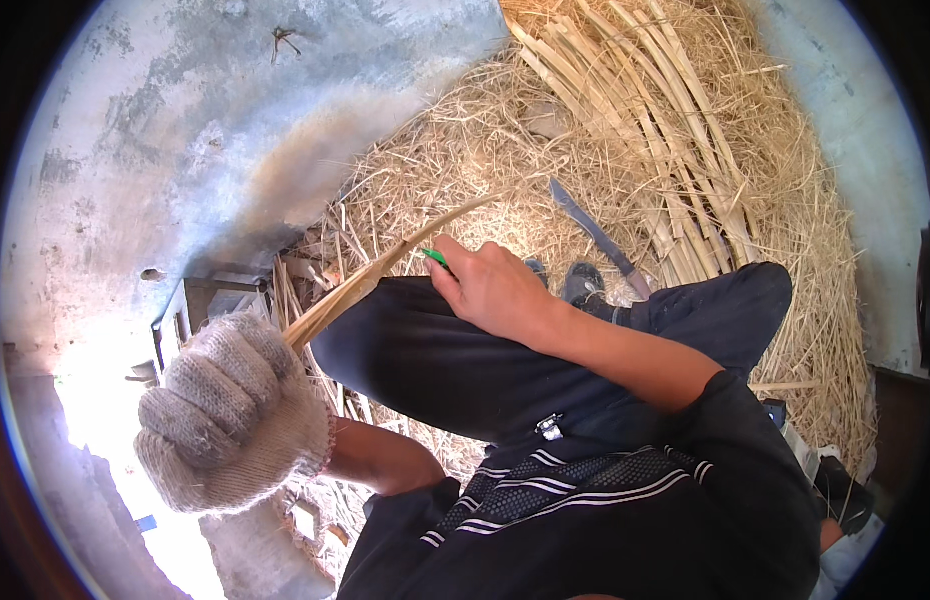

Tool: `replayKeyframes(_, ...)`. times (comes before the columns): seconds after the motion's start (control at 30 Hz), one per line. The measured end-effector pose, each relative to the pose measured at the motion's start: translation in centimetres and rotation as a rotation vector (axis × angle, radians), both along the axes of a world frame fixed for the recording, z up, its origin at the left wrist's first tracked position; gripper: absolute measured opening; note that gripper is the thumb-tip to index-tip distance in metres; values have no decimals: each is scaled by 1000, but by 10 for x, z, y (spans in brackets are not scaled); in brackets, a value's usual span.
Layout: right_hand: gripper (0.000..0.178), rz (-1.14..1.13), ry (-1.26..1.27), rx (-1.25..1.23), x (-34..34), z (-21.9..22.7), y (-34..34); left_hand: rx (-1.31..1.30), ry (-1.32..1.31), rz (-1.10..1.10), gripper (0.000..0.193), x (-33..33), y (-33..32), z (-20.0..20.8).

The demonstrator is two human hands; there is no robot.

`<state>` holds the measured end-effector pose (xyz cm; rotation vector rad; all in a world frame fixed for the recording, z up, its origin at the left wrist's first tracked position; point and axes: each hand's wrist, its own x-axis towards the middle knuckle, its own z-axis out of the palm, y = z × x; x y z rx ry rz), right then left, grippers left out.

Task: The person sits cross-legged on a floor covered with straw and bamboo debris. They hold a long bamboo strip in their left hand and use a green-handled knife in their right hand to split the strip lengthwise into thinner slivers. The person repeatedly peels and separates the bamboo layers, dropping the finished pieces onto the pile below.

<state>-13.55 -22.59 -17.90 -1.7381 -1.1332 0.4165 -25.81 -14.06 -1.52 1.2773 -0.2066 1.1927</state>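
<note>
My left hand (230,415), in a pale knitted glove, is closed in a fist around the lower end of a bundle of thin bamboo strips (357,286). The strips slant up to the right over my knee and taper to a curved tip. Bare and closed, my right hand (500,292) grips a small green tool (437,259) beside the strips' upper part. Only a bit of green shows past the fingers, so its kind is hidden. Whether it touches the strips, I cannot tell.
A machete (597,234) with a dark blade lies on straw-like shavings (455,150) beyond my legs. Long split bamboo strips (675,130) are piled at the far right. A stained plaster wall (235,130) stands on the left. My shoe (583,282) is near the machete's handle.
</note>
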Motion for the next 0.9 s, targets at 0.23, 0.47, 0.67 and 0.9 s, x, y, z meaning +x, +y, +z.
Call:
replayKeyframes(0.23, 22, 85, -228, -393, 23, -82, 3, -49, -6, 74, 43, -13, 0, -2)
replayKeyframes(0.47, 35, -102, 19, -508, 47, -96, -51, -83, -56, 145, 44, -7, -5, -7)
replayKeyframes(0.67, 31, 89, -45, -88, 1, 4, -25, -27, -17, 83, 44, -11, -9, -3)
replayKeyframes(0.9, 26, -57, -108, -221, 13, -36, -7, -57, -11, 54, 43, -2, -11, -8)
